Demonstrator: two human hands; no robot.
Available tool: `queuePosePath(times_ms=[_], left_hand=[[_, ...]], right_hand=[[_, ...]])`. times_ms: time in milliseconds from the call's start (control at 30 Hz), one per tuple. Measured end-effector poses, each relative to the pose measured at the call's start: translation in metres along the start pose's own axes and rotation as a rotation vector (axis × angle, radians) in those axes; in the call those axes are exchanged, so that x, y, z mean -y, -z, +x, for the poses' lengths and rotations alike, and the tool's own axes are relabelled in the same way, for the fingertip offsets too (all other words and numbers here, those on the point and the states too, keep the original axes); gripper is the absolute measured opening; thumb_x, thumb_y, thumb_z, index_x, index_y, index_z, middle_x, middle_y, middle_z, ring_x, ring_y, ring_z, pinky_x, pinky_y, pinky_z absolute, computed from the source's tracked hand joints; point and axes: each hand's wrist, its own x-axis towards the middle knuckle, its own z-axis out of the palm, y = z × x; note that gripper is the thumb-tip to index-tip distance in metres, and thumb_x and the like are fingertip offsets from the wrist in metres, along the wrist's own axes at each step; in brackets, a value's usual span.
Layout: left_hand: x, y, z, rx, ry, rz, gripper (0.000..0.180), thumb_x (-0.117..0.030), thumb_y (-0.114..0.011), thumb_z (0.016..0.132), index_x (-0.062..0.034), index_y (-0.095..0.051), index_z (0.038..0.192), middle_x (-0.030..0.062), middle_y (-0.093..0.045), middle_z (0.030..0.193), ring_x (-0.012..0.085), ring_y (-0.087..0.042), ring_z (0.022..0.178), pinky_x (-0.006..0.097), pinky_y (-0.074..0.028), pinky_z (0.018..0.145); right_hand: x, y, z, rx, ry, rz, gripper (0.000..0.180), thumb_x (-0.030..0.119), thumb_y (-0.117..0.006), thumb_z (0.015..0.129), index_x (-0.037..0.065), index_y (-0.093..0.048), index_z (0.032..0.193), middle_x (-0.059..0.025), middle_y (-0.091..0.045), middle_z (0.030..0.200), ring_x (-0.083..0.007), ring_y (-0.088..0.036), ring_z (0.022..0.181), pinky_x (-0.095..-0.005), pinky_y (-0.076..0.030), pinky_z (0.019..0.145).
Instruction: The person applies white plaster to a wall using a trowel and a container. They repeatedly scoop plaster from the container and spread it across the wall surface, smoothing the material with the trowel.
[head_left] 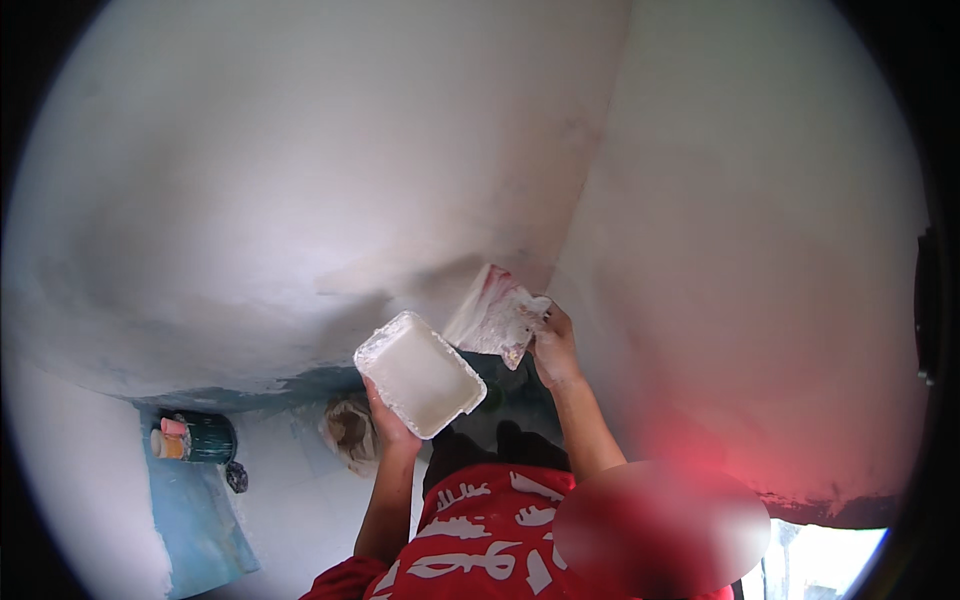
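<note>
Fingers wrapped round one side of it, my left hand (393, 420) holds up a white rectangular tub (372, 352). White paste crusts the tub's rim, and its inside looks pale and smooth. My right hand (556, 345) is closed on a wide, flat putty scraper (492, 318), whose face is smeared white with a reddish streak. The scraper is just right of the tub, near the wall; whether the two touch I cannot tell. Its handle is mostly hidden by my fingers.
Pale, patchy walls (330, 150) meet at a corner ahead. Lower left stand a dark green bucket (210, 437) with pink and orange containers beside it, and a small black bag (236, 477). A plastic bag (352, 436) lies behind my left hand. A bright opening (825, 560) shows lower right.
</note>
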Motion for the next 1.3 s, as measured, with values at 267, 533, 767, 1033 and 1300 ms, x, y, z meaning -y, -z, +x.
queuePosePath(times_ms=[267,533,767,1033,1300], left_hand=[[0.014,0.0,0.009,-0.119,-0.054,0.03,0.063,-0.058,-0.035,0.094,-0.0141,-0.036,0.14,0.008,-0.047,0.136,0.0296,-0.048,0.122,0.048,-0.043,0.1],[0.003,0.011,-0.013,-0.188,-0.135,0.1,0.063,-0.058,-0.034,0.095,-0.0164,-0.03,0.142,0.0091,-0.044,0.134,0.0309,-0.048,0.121,0.048,-0.048,0.093],[-0.008,0.029,-0.066,-0.282,-0.183,0.082,0.058,-0.053,-0.031,0.097,-0.0153,-0.03,0.142,0.0091,-0.043,0.135,0.0306,-0.046,0.123,0.047,-0.044,0.099],[0.015,0.023,-0.037,-0.307,-0.214,0.134,0.059,-0.052,-0.03,0.098,-0.0139,-0.03,0.142,0.0101,-0.041,0.137,0.0295,-0.047,0.122,0.046,-0.045,0.098],[0.016,0.015,-0.034,-0.315,-0.172,0.137,0.059,-0.052,-0.031,0.097,-0.0141,-0.03,0.142,0.01,-0.041,0.137,0.0299,-0.047,0.122,0.046,-0.044,0.099]], right_hand=[[-0.1,0.12,0.06,-0.283,-0.251,0.057,0.026,0.015,-0.054,0.092,0.0,-0.053,0.114,-0.0102,-0.063,0.103,-0.0196,-0.064,0.089,-0.0341,-0.055,0.072],[-0.258,0.187,0.115,-0.594,-0.495,0.197,0.029,0.012,-0.049,0.092,0.0,-0.048,0.119,-0.013,-0.057,0.112,-0.0254,-0.063,0.093,-0.0401,-0.057,0.073],[-0.177,0.117,0.145,-0.665,-0.363,0.19,0.034,0.003,-0.046,0.092,-0.013,-0.039,0.121,-0.0194,-0.054,0.107,-0.028,-0.063,0.081,-0.0345,-0.06,0.064],[-0.125,0.099,0.107,-0.516,-0.285,0.178,0.024,0.005,-0.052,0.09,-0.008,-0.051,0.111,-0.0148,-0.058,0.104,-0.0265,-0.063,0.09,-0.0369,-0.06,0.068],[-0.283,0.195,0.101,-0.561,-0.48,0.15,0.023,0.0,-0.043,0.091,-0.007,-0.049,0.112,-0.0181,-0.057,0.107,-0.0299,-0.063,0.093,-0.0405,-0.06,0.071]])
